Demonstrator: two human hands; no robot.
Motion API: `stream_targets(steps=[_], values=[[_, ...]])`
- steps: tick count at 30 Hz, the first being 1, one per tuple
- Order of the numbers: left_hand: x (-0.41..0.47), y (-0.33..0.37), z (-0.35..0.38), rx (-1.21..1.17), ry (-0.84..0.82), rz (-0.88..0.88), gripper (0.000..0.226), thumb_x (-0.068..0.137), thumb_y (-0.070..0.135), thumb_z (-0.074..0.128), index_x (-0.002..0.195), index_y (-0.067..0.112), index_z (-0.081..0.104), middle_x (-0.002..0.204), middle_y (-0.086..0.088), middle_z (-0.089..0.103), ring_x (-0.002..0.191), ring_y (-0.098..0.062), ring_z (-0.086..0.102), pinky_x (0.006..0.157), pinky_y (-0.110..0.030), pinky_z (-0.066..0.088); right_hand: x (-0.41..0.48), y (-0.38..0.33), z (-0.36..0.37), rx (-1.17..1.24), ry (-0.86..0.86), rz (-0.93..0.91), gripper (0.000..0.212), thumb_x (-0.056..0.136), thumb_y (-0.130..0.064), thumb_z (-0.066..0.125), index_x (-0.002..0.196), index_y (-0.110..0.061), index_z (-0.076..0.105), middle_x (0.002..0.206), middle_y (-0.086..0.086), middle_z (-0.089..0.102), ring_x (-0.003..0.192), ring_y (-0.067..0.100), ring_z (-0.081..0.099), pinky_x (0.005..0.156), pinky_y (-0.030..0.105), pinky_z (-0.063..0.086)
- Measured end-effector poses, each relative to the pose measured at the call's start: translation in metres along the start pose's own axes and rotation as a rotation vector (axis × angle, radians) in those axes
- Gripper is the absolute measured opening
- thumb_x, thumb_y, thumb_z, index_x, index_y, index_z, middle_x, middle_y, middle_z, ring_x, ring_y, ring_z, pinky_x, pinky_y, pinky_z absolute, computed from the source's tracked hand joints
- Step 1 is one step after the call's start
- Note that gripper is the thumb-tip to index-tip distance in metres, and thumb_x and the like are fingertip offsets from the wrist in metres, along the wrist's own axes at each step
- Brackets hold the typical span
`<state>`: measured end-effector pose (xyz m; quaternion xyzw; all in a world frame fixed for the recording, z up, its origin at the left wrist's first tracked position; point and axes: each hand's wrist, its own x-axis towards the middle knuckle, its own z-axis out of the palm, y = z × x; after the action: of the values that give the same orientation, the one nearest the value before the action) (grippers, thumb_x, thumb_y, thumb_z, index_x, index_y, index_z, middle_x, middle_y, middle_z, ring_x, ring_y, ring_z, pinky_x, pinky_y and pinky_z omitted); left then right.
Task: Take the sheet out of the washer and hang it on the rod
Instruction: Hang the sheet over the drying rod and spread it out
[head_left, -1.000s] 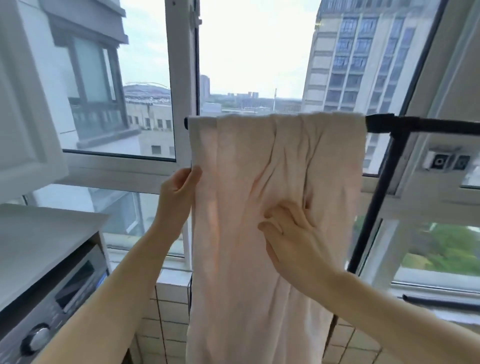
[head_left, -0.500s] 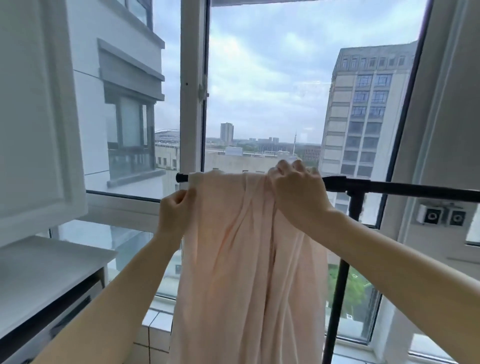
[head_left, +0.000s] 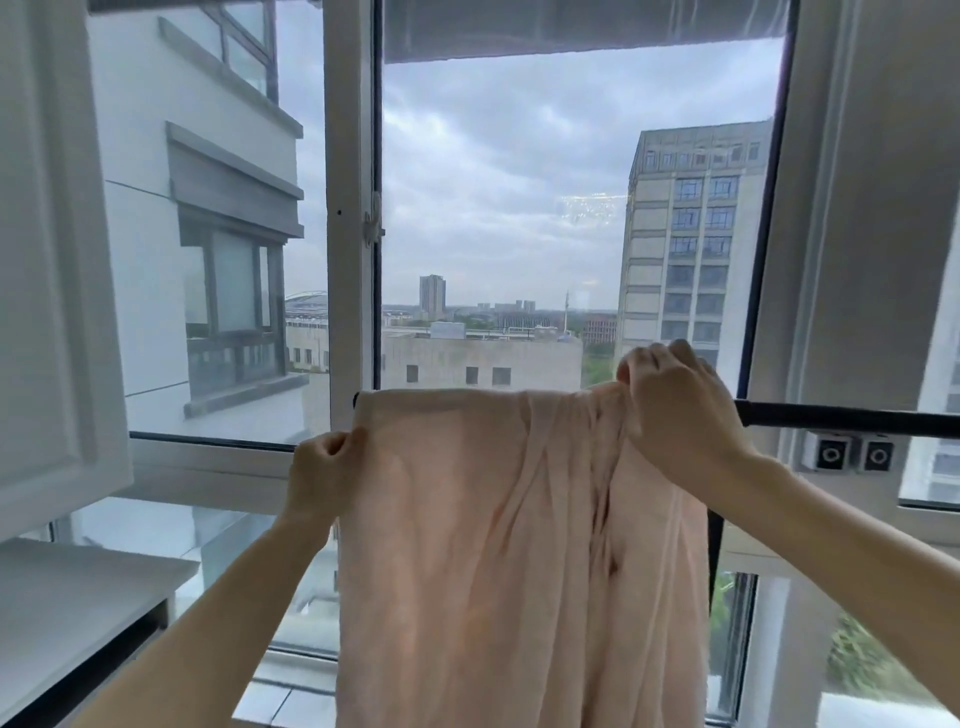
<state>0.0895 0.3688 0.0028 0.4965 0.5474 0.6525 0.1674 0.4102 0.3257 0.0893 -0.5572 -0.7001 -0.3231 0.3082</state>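
A pale pink sheet (head_left: 483, 545) hangs draped over a black horizontal rod (head_left: 841, 415) in front of the window. Its folds bunch toward the right. My left hand (head_left: 324, 470) pinches the sheet's left edge just below the rod. My right hand (head_left: 675, 410) grips the bunched fabric at the top right, on the rod. The washer is out of sight, apart from a dark gap under the white top (head_left: 67, 587) at the lower left.
A black upright post (head_left: 716, 551) of the rack stands behind the sheet's right edge. A white cabinet door (head_left: 52, 260) hangs at the left. Two small sockets (head_left: 852, 454) sit on the right window frame. Window glass lies directly behind the rod.
The view has tilted upward. My right hand rose from the middle of the sheet to the rod and slid right, spreading the fabric. My left hand climbed the left edge.
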Motion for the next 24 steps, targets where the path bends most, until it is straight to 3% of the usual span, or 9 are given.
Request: stream_targets(steps=[3,6,9,12,16,20,24], values=[[0.001,0.003,-0.001,0.037,-0.066,0.061,0.05,0.079,0.047,0.057,0.063,0.0,0.055,0.058,-0.006,0.046,0.058,-0.021,0.04,0.057,-0.029,0.028,-0.003,0.0,-0.006,0.006,0.004,0.006,0.016,0.088,-0.01,0.059,0.103,-0.014,0.059,0.101,0.001,0.061,0.104,0.018,0.048,0.091,0.03,0.041],[-0.001,0.011,0.001,0.16,0.123,0.188,0.026,0.091,0.031,0.061,0.092,0.006,0.054,0.084,-0.005,0.058,0.077,-0.025,0.056,0.063,-0.031,0.04,0.0,-0.011,-0.004,-0.003,-0.016,-0.022,0.018,0.089,-0.011,0.059,0.106,-0.012,0.059,0.104,0.002,0.061,0.107,0.019,0.048,0.093,0.031,0.041],[-0.004,0.02,0.003,0.363,0.251,0.545,0.017,0.087,0.015,0.066,0.098,0.008,0.055,0.095,-0.008,0.054,0.086,-0.024,0.051,0.073,-0.035,0.045,0.001,-0.018,-0.003,0.03,-0.009,-0.03,0.015,0.09,-0.012,0.056,0.105,-0.011,0.058,0.104,0.002,0.059,0.106,0.019,0.048,0.093,0.03,0.04],[0.005,0.027,0.011,0.48,0.057,0.746,0.019,0.089,0.018,0.067,0.105,0.009,0.067,0.101,-0.003,0.064,0.098,-0.022,0.053,0.086,-0.035,0.046,0.0,-0.018,-0.001,0.081,-0.007,-0.042,0.012,0.09,-0.013,0.052,0.102,-0.012,0.055,0.102,0.001,0.056,0.102,0.018,0.047,0.09,0.03,0.041],[0.011,0.047,0.025,0.378,-0.226,0.71,0.029,0.092,0.039,0.059,0.11,0.02,0.071,0.101,0.011,0.069,0.094,-0.009,0.064,0.089,-0.04,0.05,0.002,-0.021,-0.004,0.168,-0.085,-0.062,0.011,0.091,-0.018,0.05,0.101,-0.015,0.049,0.098,-0.002,0.055,0.094,0.015,0.049,0.088,0.033,0.046],[0.016,0.06,0.031,0.341,-0.296,0.672,0.014,0.088,0.033,0.067,0.099,0.03,0.074,0.092,0.022,0.066,0.086,0.0,0.065,0.079,-0.036,0.056,0.005,-0.031,0.004,0.193,-0.147,-0.158,0.022,0.09,-0.022,0.049,0.112,-0.02,0.046,0.104,-0.003,0.058,0.095,0.015,0.053,0.091,0.038,0.045],[0.026,0.063,0.026,0.278,-0.343,0.589,0.004,0.082,0.022,0.075,0.085,0.024,0.076,0.081,0.016,0.068,0.08,-0.004,0.066,0.082,-0.038,0.056,0.01,-0.033,0.014,0.128,-0.143,-0.202,0.028,0.095,-0.029,0.047,0.122,-0.021,0.05,0.116,-0.004,0.058,0.107,0.017,0.053,0.094,0.037,0.041]])
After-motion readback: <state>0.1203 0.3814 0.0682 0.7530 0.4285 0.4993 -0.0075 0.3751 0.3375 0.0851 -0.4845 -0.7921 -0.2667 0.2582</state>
